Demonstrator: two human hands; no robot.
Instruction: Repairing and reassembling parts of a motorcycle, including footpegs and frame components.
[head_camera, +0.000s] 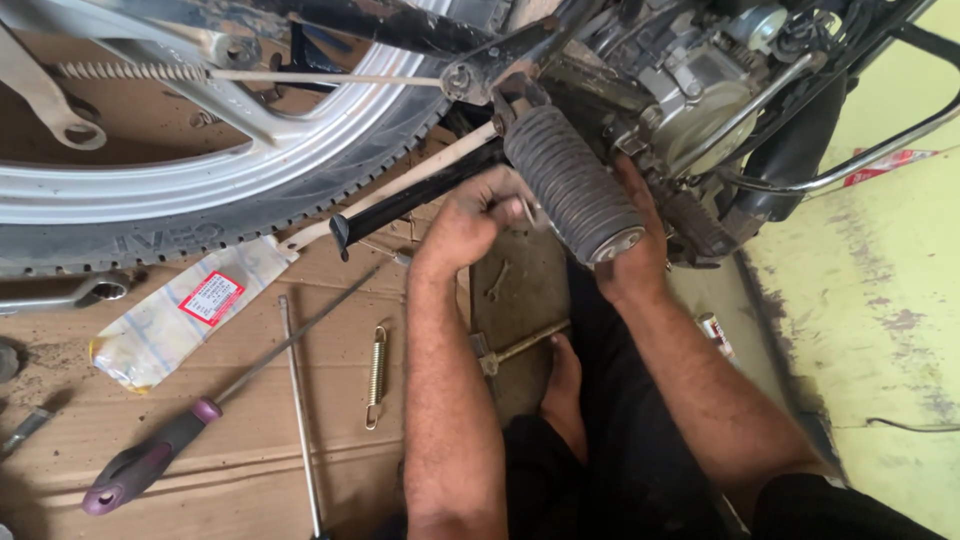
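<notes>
While left hand (478, 215) clenches a small part | footrest (572, 185) between | right hand (630, 262) grip hidden

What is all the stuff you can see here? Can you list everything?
Wheel: one, silver rim, black tyre, top left.
Footpeg: one, black ribbed rubber, centre.
Engine: one, grey, top right.
Screwdriver: one, purple handle, lower left.
Spring: one, metal, on cardboard.
Plastic packet: one, clear with red label, left.
Spanner: one, silver, far left.
Thin rod: one, metal, beside the spring.
Left hand: beside the footpeg.
Right hand: behind the footpeg.
</notes>
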